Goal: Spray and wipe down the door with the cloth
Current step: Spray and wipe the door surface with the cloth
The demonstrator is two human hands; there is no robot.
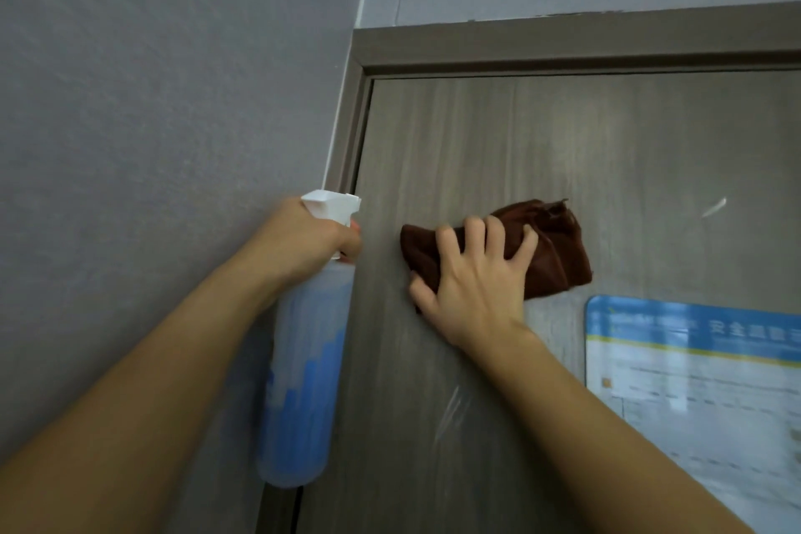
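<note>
A grey-brown wood-grain door (563,143) fills the right half of the view, set in a darker frame (563,43). My right hand (472,273) presses a crumpled dark brown cloth (559,247) flat against the upper left of the door, fingers spread over it. My left hand (303,238) grips the neck of a translucent spray bottle (303,382) with a white trigger head and blue liquid; it hangs beside the door's left edge, nozzle toward the door. Wet streaks show on the door below the cloth.
A blue-and-white printed notice (702,395) is stuck on the door at the lower right. A grey textured wall (151,121) lies to the left, with a thin white cable (346,78) running down along the frame.
</note>
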